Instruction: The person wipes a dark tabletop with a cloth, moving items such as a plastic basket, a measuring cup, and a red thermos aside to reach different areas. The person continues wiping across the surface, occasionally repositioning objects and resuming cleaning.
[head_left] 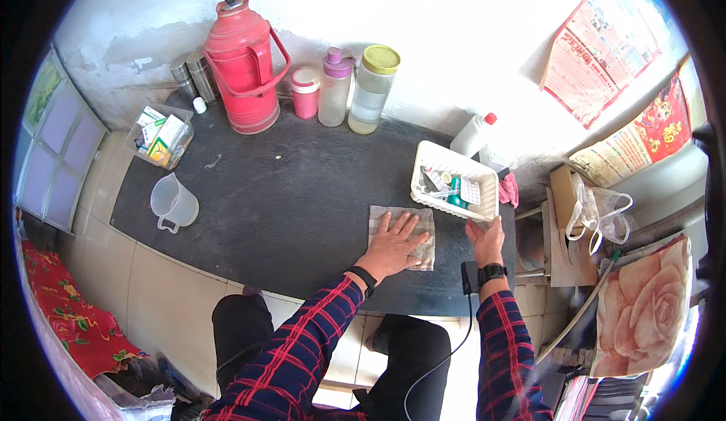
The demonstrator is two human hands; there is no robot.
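My left hand (394,246) lies flat with spread fingers on a folded checked cloth (375,217) on the dark tabletop (272,205). To its right, my right hand (486,239) is at the near right corner of a cream plastic basket (422,195), its fingers partly hidden at the rim; whether they grip it is not plain. Inside the basket are a blister pack (470,189), a green item (455,192) and other small things. Each wrist wears a black band, and a black device with a cable hangs beside the right one.
A red thermos flask (241,69), a pink cup (306,93) and two bottles (334,89), (371,92) line the wall. A measuring jug (174,201) and a box of medicine packs (184,148) stand left. A white bottle (472,136) and pink cloth (509,189) are behind the basket.
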